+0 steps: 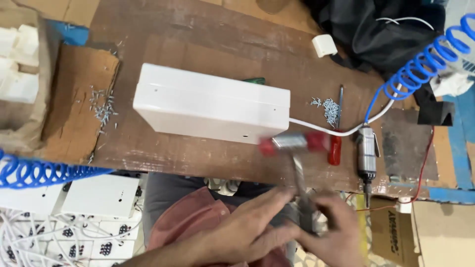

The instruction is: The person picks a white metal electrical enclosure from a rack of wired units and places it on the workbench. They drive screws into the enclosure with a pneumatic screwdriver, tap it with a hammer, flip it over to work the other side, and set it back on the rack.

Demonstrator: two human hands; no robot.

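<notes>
- Red-capped at both ends, the small hammer with a shiny metal head [295,143] stands over the near edge of the brown cardboard-covered bench [208,39], its grey metal shaft running down into the hands.
- The right hand [330,227] wraps its fingers [324,205] tight round the lower shaft; the grip end is hidden inside the fist.
- The left hand [247,225] lies just beside it, fingers [269,202] stretched flat and touching the shaft and the right hand; whether they clasp it I cannot tell.
- The hammer head is blurred; it sits crosswise to the shaft, just in front of the right near corner of the long white plastic box [213,104] lying flat on the bench.
- A white cable [321,129] leaves the box's right end and passes behind the hammer head.
- A red-handled screwdriver [336,133] lies just right of the head, with a heap of small silver screws [329,110] beside its blade.
- Further right rests a grey pneumatic driver [367,155] on a blue coiled air hose [420,69].
</notes>
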